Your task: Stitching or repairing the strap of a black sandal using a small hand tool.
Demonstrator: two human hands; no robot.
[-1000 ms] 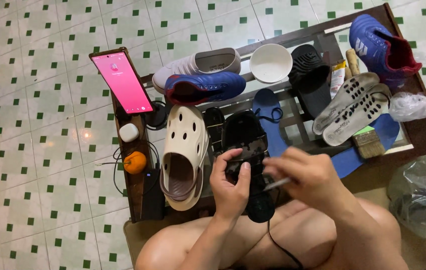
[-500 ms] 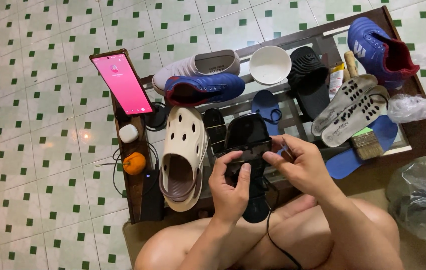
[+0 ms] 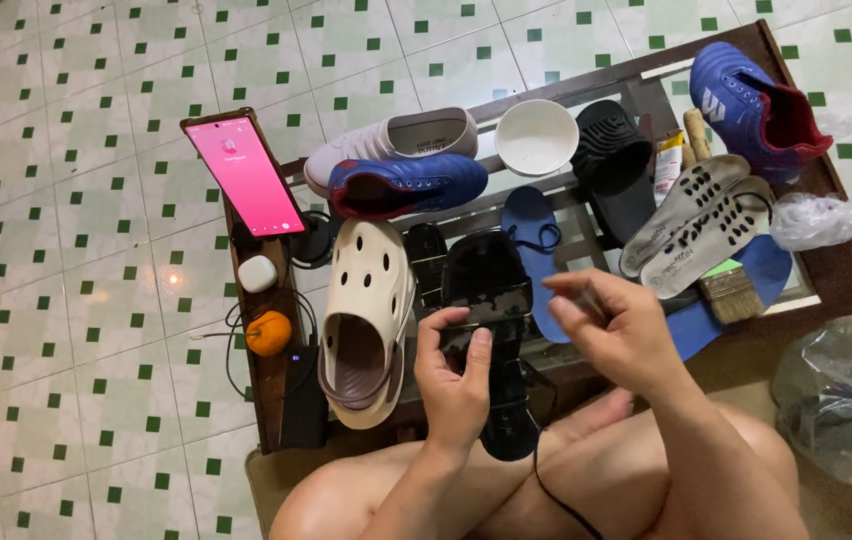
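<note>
At the near edge of the bench (image 3: 846,262), above the person's bare knees, the left hand (image 3: 458,382) holds a black sandal (image 3: 491,330), with the thumb pressed on its strap and the other fingers wrapped under the sole; this grip is clenched on the sandal. I judge the sandal to be light and quite flexible, probably rubber or soft plastic with a smooth and somewhat slippery surface, so it should bend if it is taken only at the heel or toe; the best place to take hold seems to be the middle, where the strap meets the sole, as the hand does now. It does not look fragile. The right hand (image 3: 616,325) hovers just right of the sandal with its fingers pinched together; whether it holds something small I cannot tell. Left of the sandal lies a cream clog (image 3: 368,320), farther left an orange (image 3: 268,333) and a phone with pink screen (image 3: 244,176), and far on the bench a white bowl (image 3: 536,136). Compared with the picture half a second ago, the right hand has lifted off the sandal and moved a little to the right, while the left hand keeps the same hold and the sandal stays in almost the same place
</note>
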